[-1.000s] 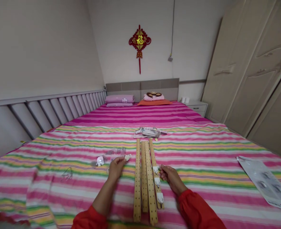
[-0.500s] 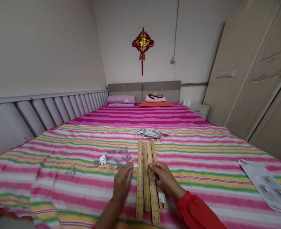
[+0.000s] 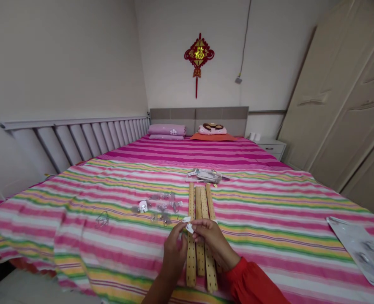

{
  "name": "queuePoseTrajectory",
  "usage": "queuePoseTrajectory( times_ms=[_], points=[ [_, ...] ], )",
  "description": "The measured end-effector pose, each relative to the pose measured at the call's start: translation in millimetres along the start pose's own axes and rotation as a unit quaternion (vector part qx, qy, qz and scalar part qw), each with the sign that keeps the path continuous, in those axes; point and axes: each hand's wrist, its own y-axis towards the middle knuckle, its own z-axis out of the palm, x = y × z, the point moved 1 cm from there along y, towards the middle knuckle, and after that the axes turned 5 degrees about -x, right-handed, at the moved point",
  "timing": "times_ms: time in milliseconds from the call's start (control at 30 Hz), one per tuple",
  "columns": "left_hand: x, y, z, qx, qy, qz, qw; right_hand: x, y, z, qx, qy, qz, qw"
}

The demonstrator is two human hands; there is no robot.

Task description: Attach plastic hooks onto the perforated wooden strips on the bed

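Note:
My left hand (image 3: 175,249) and my right hand (image 3: 209,237) meet above several wooden perforated strips (image 3: 200,230) that lie side by side on the striped bedspread (image 3: 117,236). Both hands pinch a small white hook piece (image 3: 188,227) between their fingertips, just over the strips' middle. The right hand covers the white hooks fixed to the rightmost strip. A scatter of small clear and white hooks (image 3: 159,207) lies on the bedspread just left of the strips.
A torn packet (image 3: 206,175) lies at the strips' far end. A flat plastic package (image 3: 362,249) rests near the bed's right edge. A thin wire piece (image 3: 102,218) lies to the left. Pillows (image 3: 166,131) sit by the headboard; a wardrobe (image 3: 345,105) stands right.
My left hand picked a white hook piece from the scatter and brought it right over the strips. My right hand left the rightmost strip and joined it, pinching the same piece.

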Motion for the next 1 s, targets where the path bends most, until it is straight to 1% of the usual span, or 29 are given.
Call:
queuePoseTrajectory(
  times_ms=[133,300,367,467,533,600,700,767,833,900,1000],
  points=[
    [-6.5,-1.7,-0.5,0.000,-0.039,-0.075,0.996,-2.9,2.7,-1.2,0.000,-0.057,-0.029,0.998],
    [-13.6,-2.2,-1.1,-0.006,-0.095,-0.112,0.989,-6.6,4.4,-2.4,0.013,-0.124,-0.062,0.990],
    [-13.6,-2.9,0.5,-0.024,-0.143,-0.157,0.977,-8.4,4.1,-1.6,0.009,-0.143,-0.073,0.987],
    [-11.8,-3.4,3.9,-0.074,-0.224,-0.234,0.943,-11.0,2.9,0.1,0.002,-0.162,-0.088,0.983],
    [-10.9,-2.6,5.0,-0.101,-0.257,-0.265,0.924,-12.6,2.0,0.5,-0.001,-0.179,-0.099,0.979],
    [-10.9,-1.1,4.5,-0.105,-0.272,-0.280,0.915,-13.8,1.5,0.2,-0.003,-0.201,-0.125,0.972],
    [-11.3,1.7,1.2,-0.075,-0.263,-0.278,0.921,-14.6,1.2,-1.4,-0.016,-0.236,-0.174,0.956],
    [-11.1,3.8,-1.1,-0.038,-0.247,-0.263,0.932,-13.6,0.7,-2.3,-0.021,-0.256,-0.198,0.946],
    [-10.2,6.5,-2.8,0.003,-0.241,-0.253,0.937,-11.1,-0.5,-2.8,-0.018,-0.272,-0.210,0.939],
    [-8.6,9.4,-4.0,0.040,-0.243,-0.263,0.933,-7.4,-2.1,-3.1,-0.015,-0.285,-0.211,0.935],
    [-5.0,13.1,-5.5,0.085,-0.249,-0.293,0.919,-2.0,-4.1,-3.9,-0.020,-0.301,-0.205,0.931]
  ],
)
